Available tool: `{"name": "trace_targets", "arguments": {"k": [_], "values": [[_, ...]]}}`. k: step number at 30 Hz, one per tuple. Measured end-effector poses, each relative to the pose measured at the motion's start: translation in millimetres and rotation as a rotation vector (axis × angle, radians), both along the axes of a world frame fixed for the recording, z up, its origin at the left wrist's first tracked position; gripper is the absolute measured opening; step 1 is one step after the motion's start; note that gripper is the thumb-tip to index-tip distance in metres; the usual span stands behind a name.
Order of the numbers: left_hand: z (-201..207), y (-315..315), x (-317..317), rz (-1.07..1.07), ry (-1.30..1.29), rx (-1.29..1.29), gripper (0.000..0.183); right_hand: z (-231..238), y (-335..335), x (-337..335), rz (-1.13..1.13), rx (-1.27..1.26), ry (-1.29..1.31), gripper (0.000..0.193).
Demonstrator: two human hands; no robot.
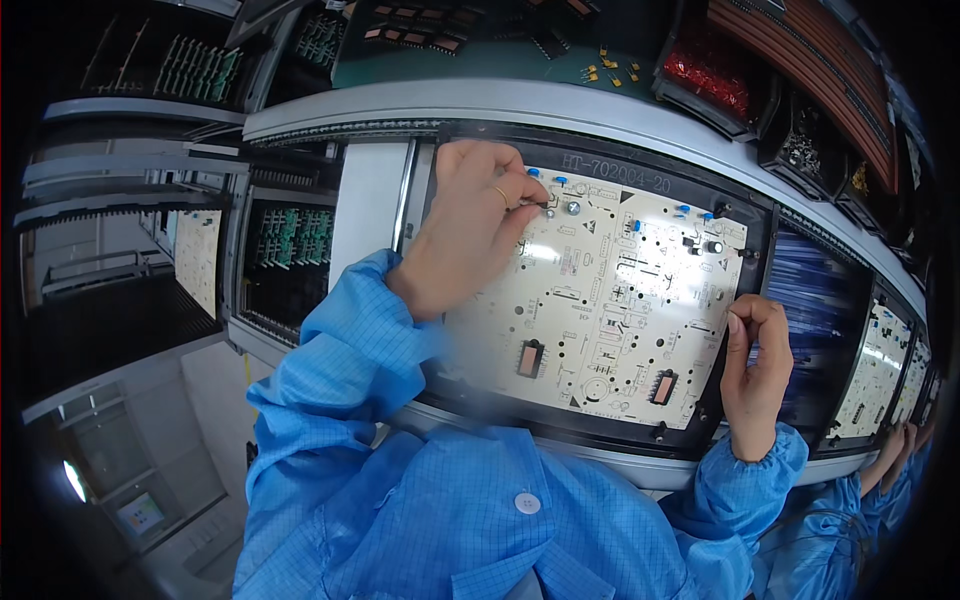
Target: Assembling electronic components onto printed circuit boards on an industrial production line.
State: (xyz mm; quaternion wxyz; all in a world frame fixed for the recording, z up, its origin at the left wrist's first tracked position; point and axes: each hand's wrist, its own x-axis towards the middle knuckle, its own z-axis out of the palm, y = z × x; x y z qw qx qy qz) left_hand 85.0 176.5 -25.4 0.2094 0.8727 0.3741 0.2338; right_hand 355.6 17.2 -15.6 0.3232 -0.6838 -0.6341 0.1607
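Note:
A cream-white circuit board [590,290] lies in a black carrier frame [480,132] in front of me. My left hand [470,230] reaches over the board's upper left corner, thumb and fingertips pinched together beside a round silver-topped capacitor [573,208]. Whatever is in that pinch is too small to make out. At the board's right edge is my right hand [757,375], thumb and forefinger closed together; anything between them is hidden. Two black chips with copper-coloured tops, a left chip [531,358] and a right chip [663,387], sit low on the board. Small blue parts [637,226] stand along its upper side.
Beyond the rail [560,105], a green mat [480,62] carries loose chips and small yellow parts [610,68]. Bins, one with red parts [705,80], stand at the upper right. More boards [868,370] and another person's hands [893,455] are at the far right. Racks [293,237] of green boards stand left.

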Motion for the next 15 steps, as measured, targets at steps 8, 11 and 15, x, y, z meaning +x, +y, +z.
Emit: {"name": "trace_targets", "arguments": {"k": [8,11,15], "values": [[-3.3,0.0,-0.1,0.008,0.021,0.004,0.019,-0.9,-1.2,-1.1,-0.064,-0.027,0.055,0.009],[-7.3,2.2,-0.7,-0.021,0.025,0.071,0.019,-3.1,-0.9,-0.2,-0.060,-0.010,0.045,0.009],[-8.7,2.1,0.3,-0.039,0.036,0.172,0.019,-2.0,-0.7,-1.6,-0.067,-0.019,0.066,0.009]]}}
